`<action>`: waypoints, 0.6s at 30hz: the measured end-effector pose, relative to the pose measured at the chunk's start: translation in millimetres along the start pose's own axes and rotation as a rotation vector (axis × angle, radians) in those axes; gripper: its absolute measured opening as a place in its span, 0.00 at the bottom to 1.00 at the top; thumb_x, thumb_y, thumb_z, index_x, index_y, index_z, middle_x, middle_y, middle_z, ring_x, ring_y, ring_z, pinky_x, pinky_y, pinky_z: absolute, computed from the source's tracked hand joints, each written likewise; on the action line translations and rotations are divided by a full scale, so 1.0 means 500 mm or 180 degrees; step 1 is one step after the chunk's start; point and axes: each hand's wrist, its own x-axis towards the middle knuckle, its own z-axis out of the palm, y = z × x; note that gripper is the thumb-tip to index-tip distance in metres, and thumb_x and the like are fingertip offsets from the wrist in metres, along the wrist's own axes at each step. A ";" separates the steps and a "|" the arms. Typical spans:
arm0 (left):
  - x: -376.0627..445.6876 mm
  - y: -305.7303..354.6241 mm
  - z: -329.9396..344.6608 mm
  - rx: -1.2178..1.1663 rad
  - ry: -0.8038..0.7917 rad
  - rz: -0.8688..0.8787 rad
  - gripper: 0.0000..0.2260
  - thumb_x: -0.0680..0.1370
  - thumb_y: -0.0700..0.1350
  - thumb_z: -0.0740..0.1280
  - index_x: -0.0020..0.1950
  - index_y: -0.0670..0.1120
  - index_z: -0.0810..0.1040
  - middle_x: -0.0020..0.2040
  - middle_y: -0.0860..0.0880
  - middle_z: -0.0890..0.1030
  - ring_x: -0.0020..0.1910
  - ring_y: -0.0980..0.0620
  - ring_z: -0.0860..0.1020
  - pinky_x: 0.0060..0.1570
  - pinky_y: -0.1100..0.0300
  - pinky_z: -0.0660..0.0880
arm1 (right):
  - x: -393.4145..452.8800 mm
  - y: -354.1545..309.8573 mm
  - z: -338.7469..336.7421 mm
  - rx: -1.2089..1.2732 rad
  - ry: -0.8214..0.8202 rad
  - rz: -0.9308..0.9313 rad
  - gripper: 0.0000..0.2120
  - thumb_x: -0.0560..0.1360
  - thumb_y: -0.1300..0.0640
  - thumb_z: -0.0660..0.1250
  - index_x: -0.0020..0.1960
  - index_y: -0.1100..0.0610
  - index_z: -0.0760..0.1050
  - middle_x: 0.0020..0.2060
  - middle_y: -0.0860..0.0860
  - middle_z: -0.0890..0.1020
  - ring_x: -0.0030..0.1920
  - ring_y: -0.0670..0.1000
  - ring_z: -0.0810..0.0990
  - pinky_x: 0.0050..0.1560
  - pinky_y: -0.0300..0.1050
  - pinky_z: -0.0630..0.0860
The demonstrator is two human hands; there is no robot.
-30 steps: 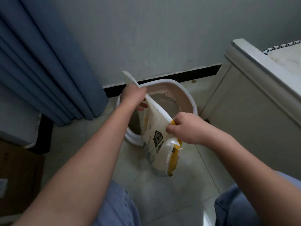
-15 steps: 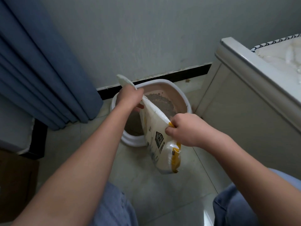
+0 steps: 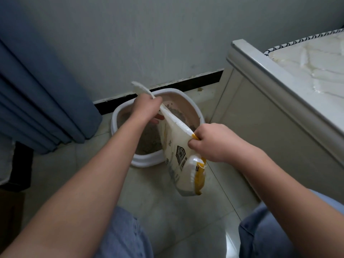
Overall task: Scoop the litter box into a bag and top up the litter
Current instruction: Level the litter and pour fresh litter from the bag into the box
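Both hands, left hand (image 3: 146, 107) and right hand (image 3: 214, 142), gripping litter bag (image 3: 178, 155) top over litter box (image 3: 193, 108); uneven pull risks spilling onto floor (image 3: 167, 211).

A pale, glossy tiled floor (image 3: 167, 216) carries everything here, running up to a black skirting strip at the foot of the grey wall. Directly on it, close to that wall, stands a rounded white plastic litter box (image 3: 147, 161) with a pinkish inner wall and grey litter inside. Just right of the box a cream wooden bed frame (image 3: 260, 131) also stands on the floor.
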 end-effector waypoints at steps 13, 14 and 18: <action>-0.012 0.010 0.049 0.0013 -0.0084 0.0218 0.09 0.79 0.43 0.62 0.43 0.42 0.79 0.37 0.47 0.81 0.30 0.52 0.81 0.21 0.65 0.72 | -0.005 0.051 0.050 -0.0067 -0.0195 0.0175 0.18 0.76 0.49 0.60 0.31 0.57 0.66 0.28 0.52 0.73 0.31 0.53 0.73 0.31 0.44 0.67; -0.014 0.009 0.049 0.0048 -0.0051 0.0280 0.09 0.79 0.43 0.62 0.41 0.43 0.79 0.36 0.47 0.81 0.30 0.53 0.81 0.20 0.66 0.71 | -0.002 0.057 0.054 -0.0093 -0.0185 0.0187 0.18 0.76 0.49 0.59 0.32 0.57 0.66 0.28 0.52 0.73 0.31 0.53 0.73 0.31 0.44 0.67; -0.024 0.001 0.057 0.0073 -0.0004 0.0460 0.11 0.77 0.43 0.63 0.37 0.42 0.80 0.35 0.46 0.83 0.33 0.48 0.83 0.25 0.60 0.78 | 0.007 0.086 0.069 -0.0205 -0.0274 0.0291 0.16 0.76 0.49 0.59 0.33 0.56 0.67 0.31 0.51 0.74 0.32 0.52 0.72 0.31 0.44 0.67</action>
